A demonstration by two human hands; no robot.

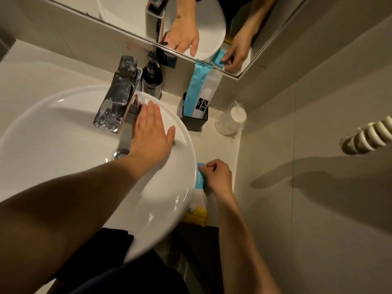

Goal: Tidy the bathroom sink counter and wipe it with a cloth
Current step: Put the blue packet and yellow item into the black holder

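Observation:
A white round basin (63, 134) sits on the pale counter (220, 149). My left hand (151, 134) lies flat and open over the basin, fingertips by the chrome tap (118, 96). On the counter strip to the right of the basin, my right hand (217, 175) pinches a small blue packet (201, 178) that lies flat there. A yellow packet (196, 215) lies at the counter's front edge, below my right forearm. No cloth is identifiable.
A black holder (195, 120) with a tall blue and white packet (199, 92) stands behind the blue packet. A wrapped cup (231, 120) stands in the back right corner. A dark pump bottle (151, 78) is behind the tap. The mirror (212, 22) runs above; a wall closes the right.

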